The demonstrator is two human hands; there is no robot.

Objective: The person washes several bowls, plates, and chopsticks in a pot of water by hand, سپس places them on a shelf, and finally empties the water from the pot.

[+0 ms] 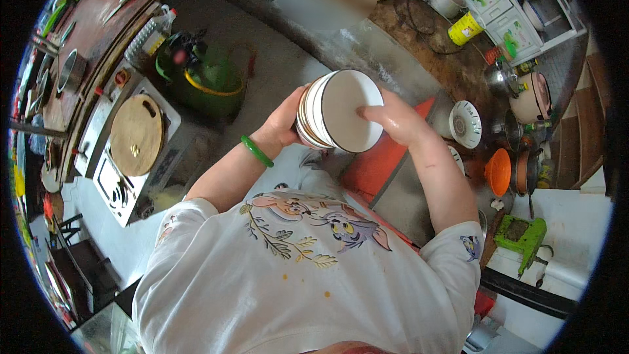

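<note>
A nested stack of white bowls (350, 108) with thin dark rims is held in front of my body, tilted so that the top bowl's inside faces right. My left hand (284, 120) supports the stack from the left and its underside; a green bangle is on that wrist. My right hand (397, 115) grips the right side, its thumb inside the top bowl and its fingers hidden behind the rim. The top bowl looks bare inside. Below the bowls are my light trousers and a white shirt with cartoon embroidery (314, 221).
At left, a round wooden cutting board (136, 137) with several small pale pieces lies on a gas stove (118, 191). A green tub (216, 91) stands beyond it. Along the right counter are a white colander (465, 124), an orange basin (498, 172) and a yellow can (465, 28).
</note>
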